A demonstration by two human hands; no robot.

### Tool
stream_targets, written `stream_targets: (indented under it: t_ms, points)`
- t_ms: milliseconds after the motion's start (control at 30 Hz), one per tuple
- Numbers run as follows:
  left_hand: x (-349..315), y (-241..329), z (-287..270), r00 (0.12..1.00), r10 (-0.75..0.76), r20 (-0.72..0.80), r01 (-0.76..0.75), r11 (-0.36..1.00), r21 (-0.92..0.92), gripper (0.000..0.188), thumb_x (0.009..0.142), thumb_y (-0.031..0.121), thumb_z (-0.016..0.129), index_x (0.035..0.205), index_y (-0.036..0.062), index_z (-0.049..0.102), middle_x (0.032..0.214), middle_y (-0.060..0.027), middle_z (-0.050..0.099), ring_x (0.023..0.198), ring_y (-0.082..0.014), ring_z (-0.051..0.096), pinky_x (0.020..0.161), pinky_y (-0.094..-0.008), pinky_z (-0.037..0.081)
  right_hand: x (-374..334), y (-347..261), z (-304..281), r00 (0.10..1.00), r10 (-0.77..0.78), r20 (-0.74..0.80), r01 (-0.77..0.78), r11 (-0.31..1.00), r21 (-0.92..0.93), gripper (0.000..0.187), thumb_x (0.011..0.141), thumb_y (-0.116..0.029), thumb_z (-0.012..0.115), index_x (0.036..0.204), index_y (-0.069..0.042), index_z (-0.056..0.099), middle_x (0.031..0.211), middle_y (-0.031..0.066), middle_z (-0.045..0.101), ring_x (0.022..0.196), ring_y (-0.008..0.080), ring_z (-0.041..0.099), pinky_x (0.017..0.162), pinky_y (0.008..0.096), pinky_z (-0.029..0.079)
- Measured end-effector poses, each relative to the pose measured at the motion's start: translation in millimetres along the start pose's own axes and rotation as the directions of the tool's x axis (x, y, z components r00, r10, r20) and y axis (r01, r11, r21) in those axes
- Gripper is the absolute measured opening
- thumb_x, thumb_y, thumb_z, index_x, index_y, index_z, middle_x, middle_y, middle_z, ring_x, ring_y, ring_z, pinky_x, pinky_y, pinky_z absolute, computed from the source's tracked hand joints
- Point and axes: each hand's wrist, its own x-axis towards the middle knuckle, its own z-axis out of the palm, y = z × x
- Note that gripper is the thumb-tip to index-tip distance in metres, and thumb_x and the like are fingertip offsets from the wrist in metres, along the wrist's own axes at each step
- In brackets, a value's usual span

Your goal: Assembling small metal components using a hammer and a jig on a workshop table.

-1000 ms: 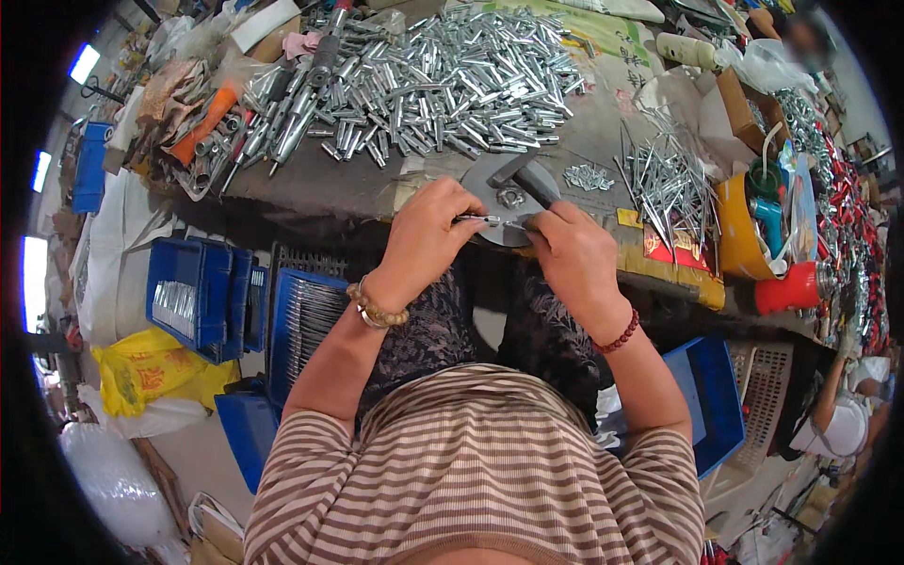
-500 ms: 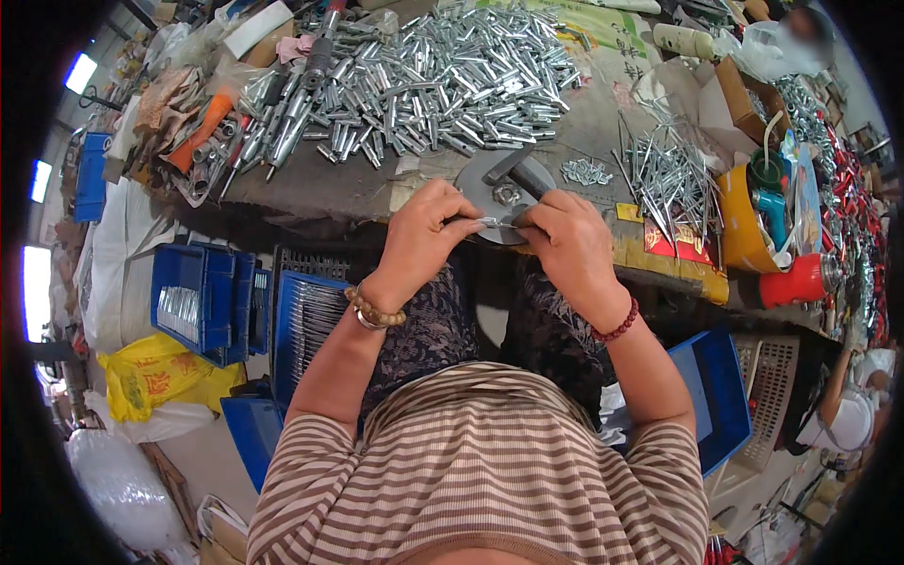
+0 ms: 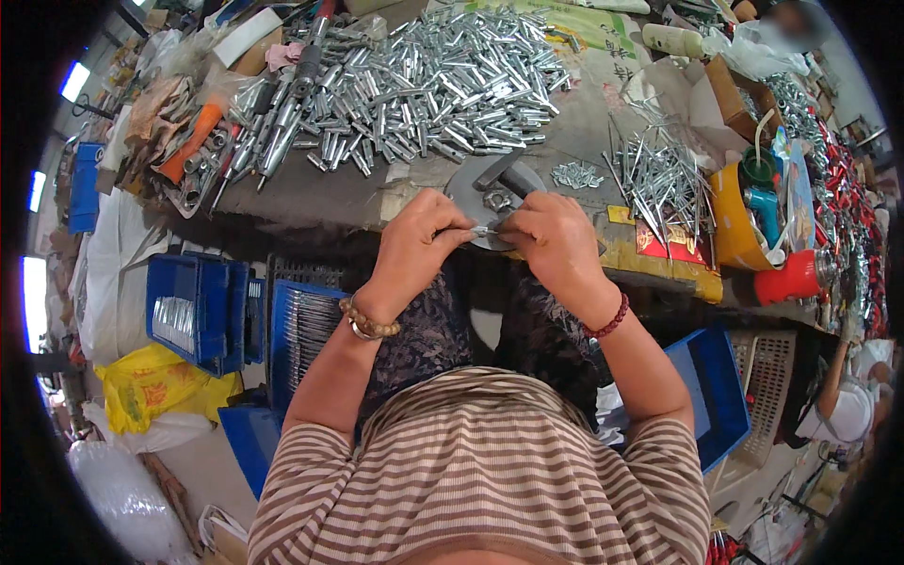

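Note:
A small silvery metal part (image 3: 483, 232) is pinched between my two hands, just above the near edge of a round grey metal plate (image 3: 463, 188). My left hand (image 3: 421, 240) grips its left end between thumb and fingertips. On the other end, the fingers of my right hand (image 3: 554, 240) are closed and partly cover it. A hammer (image 3: 509, 176) lies across the plate, beside a metal nut (image 3: 497, 200). Right of the plate sits a little heap of tiny metal pieces (image 3: 576, 175). Farther back spreads a large pile of shiny metal tubes (image 3: 443, 80).
Thin metal rods (image 3: 664, 179) lie at the right, by a yellow container (image 3: 736, 217) and a red flask (image 3: 789, 277). Blue bins (image 3: 188, 311) stand below at left, another blue bin (image 3: 711, 395) at right. Tools with an orange handle (image 3: 193, 141) crowd the left bench end.
My hands have drawn slightly closer together, and less of the metal part shows between them. The whole view has shifted a little.

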Motion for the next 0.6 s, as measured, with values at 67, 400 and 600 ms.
stream_targets:
  t_ms: [67,400,600]
  points:
    - [-0.6,0.9,-0.1,1.0,0.012,-0.003,-0.012,1.0,0.017,0.015,0.083,0.002,0.078,0.098,0.0019,0.075,0.093,-0.0052,0.06,0.085,-0.0174,0.06,0.076,-0.03,0.047,0.7,3.1,-4.2,1.0,-0.003,-0.002,0.003,1.0,-0.003,0.01,0.075,-0.007,0.077,0.084,-0.008,0.071,0.088,0.0091,0.062,0.089,0.0326,0.064,0.078,0.0446,0.049]
    - [-3.6,-0.2,1.5,1.0,0.015,-0.014,-0.015,1.0,0.01,0.013,0.084,0.002,0.077,0.097,0.0011,0.074,0.094,-0.0061,0.06,0.087,-0.0183,0.061,0.078,-0.0293,0.048,16.8,69.3,-27.8,0.991,-0.083,-0.101,0.043,0.938,-0.343,0.01,0.078,-0.007,0.072,0.087,-0.01,0.071,0.088,0.0075,0.062,0.091,0.0295,0.064,0.08,0.042,0.052]
    - [-1.8,2.0,0.8,1.0,0.019,-0.016,-0.018,0.999,0.033,0.013,0.085,0.002,0.077,0.097,0.0011,0.074,0.094,-0.0066,0.061,0.085,-0.0194,0.061,0.076,-0.0305,0.048,28.5,76.1,-26.4,0.981,-0.185,0.063,0.192,0.865,-0.464,0.007,0.077,-0.009,0.072,0.082,-0.01,0.067,0.09,0.0058,0.061,0.093,0.0268,0.063,0.083,0.0403,0.051]
